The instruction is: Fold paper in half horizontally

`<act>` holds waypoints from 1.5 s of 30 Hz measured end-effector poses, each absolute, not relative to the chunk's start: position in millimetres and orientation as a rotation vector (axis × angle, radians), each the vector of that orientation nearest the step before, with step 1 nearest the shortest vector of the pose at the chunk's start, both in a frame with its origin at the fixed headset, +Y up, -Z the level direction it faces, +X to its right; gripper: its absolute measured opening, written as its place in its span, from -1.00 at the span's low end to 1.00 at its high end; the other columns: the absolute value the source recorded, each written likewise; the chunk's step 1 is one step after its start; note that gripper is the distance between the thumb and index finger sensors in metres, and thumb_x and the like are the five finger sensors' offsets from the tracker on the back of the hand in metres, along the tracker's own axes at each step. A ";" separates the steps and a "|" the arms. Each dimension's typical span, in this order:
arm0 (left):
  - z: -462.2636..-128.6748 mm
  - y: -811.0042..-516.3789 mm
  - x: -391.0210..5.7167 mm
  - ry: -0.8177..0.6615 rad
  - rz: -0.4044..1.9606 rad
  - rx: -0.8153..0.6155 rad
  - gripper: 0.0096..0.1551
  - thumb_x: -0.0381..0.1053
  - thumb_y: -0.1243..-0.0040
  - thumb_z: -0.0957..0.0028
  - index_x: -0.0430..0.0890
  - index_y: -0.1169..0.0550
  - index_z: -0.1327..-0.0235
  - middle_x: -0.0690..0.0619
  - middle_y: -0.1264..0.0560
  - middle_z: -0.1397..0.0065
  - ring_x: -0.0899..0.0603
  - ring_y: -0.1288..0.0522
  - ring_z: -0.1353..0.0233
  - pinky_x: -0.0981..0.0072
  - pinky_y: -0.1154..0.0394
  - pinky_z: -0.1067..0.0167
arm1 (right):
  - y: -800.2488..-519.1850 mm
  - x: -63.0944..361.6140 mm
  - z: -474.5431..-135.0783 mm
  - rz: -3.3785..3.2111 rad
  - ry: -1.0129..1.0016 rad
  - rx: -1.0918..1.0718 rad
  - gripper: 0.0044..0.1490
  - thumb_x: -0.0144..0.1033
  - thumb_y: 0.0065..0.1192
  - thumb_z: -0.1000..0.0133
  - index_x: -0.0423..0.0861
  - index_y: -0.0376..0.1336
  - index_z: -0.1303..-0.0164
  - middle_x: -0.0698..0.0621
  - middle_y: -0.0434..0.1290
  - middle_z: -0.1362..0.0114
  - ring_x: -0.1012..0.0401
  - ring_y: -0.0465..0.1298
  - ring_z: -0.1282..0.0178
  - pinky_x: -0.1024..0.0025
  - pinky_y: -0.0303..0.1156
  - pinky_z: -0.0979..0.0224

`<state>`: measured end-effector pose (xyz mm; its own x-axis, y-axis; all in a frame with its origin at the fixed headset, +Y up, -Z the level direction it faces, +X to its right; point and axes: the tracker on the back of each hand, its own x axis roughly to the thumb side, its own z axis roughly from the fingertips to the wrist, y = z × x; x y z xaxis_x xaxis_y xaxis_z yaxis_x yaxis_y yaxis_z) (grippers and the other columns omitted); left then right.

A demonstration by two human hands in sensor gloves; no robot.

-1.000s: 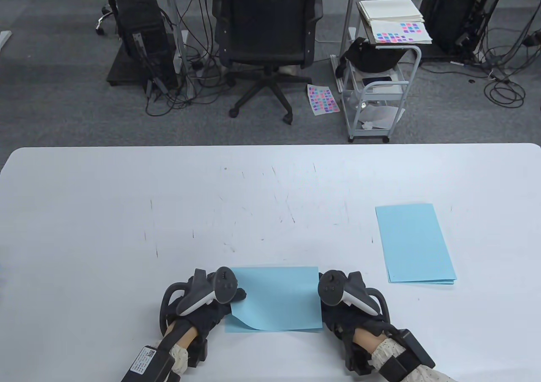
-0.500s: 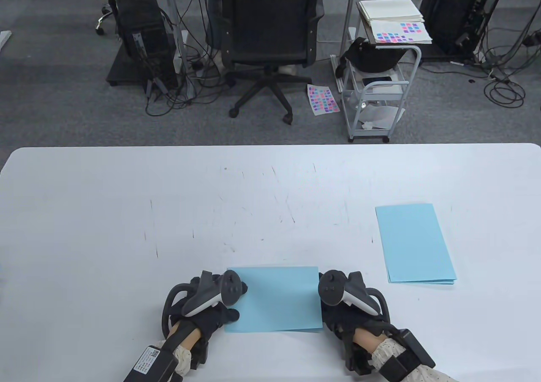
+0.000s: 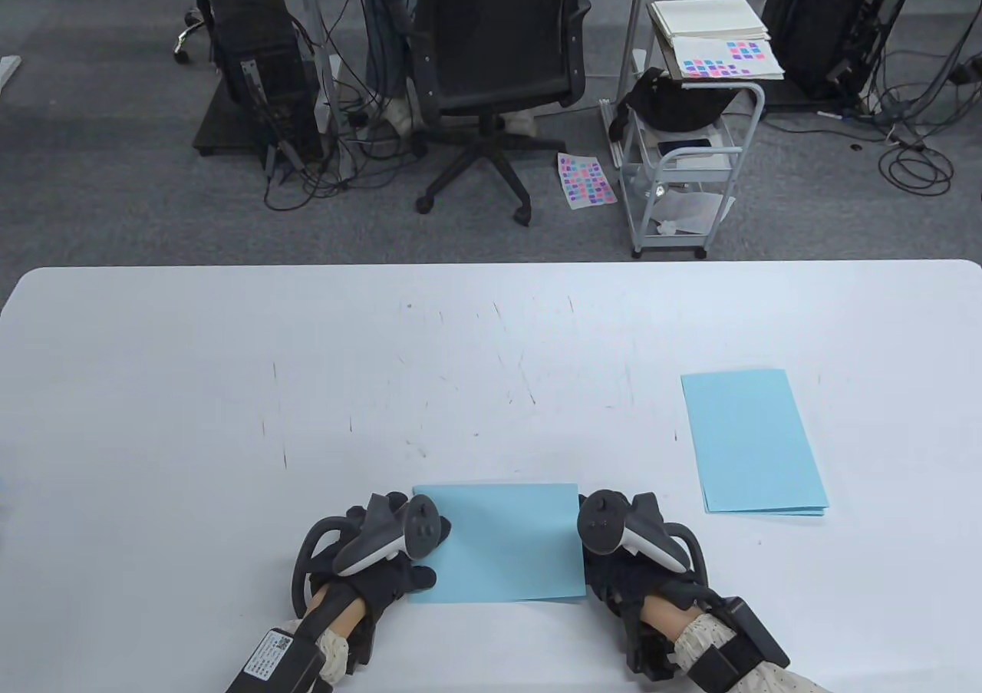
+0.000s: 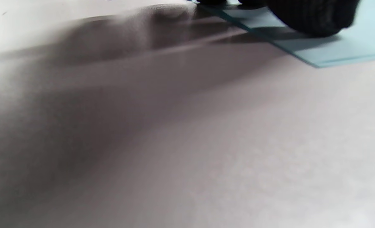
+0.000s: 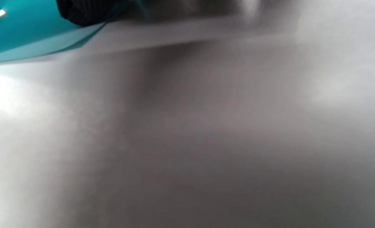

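Where the white tabletop comes nearest its front edge, a light blue sheet of paper lies folded over on itself, its top layer nearly square with the one beneath, a thin sliver of the lower layer showing along the near edge. Both gloved hands flank it. The left hand, black-gloved with a grey tracker strapped to its back, rests on the sheet's left edge; a dark fingertip presses down on the near left corner, and the left wrist view shows a gloved finger lying flat on the blue paper right by that corner. The fingers look spread along the edge, pressing and not pinching. The right hand sits against the sheet's right edge, mostly hidden under its own tracker; from the right wrist view a dark finger touches the paper, whose corner looks slightly lifted off the table there. Whether that hand pinches the layers or only presses them I cannot tell.

Well off to the right on the same table lies a separate stack of light blue folded sheets, untouched by either hand.
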<state>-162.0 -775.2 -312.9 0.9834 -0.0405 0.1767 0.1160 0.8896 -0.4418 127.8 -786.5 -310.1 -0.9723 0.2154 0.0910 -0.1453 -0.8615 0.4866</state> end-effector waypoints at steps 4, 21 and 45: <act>-312.5 -774.8 -161.4 -0.165 -0.088 -0.471 -0.19 0.33 -0.18 0.27 0.60 -0.17 -0.31 0.52 -0.02 -0.65 0.11 0.03 -0.75 -0.10 -0.05 -0.69 | -785.8 128.6 -310.5 2.849 0.710 0.209 -0.21 -0.02 0.03 -0.09 0.43 -0.16 -0.51 0.38 -0.31 -0.72 0.03 -0.44 -0.71 -0.27 -0.45 -0.58; -311.9 -775.9 -161.7 -0.154 -0.083 -0.476 -0.19 0.34 -0.13 0.25 0.60 -0.13 -0.32 0.53 0.03 -0.64 0.11 0.03 -0.75 -0.10 -0.04 -0.69 | -725.2 139.3 -325.0 2.885 0.394 0.045 -0.22 -0.12 0.05 -0.12 0.30 -0.09 -0.56 0.25 -0.16 -0.76 0.01 -0.39 -0.72 -0.29 -0.40 -0.59; -312.6 -777.1 -158.0 -0.163 -0.107 -0.475 -0.20 0.35 -0.09 0.23 0.59 -0.11 -0.34 0.50 0.04 -0.66 0.07 0.02 -0.76 -0.12 -0.04 -0.69 | -763.4 16.6 -321.9 2.947 0.569 0.407 -0.22 -0.10 0.05 -0.12 0.30 -0.10 -0.56 0.28 -0.16 -0.76 0.03 -0.41 -0.71 -0.29 -0.45 -0.56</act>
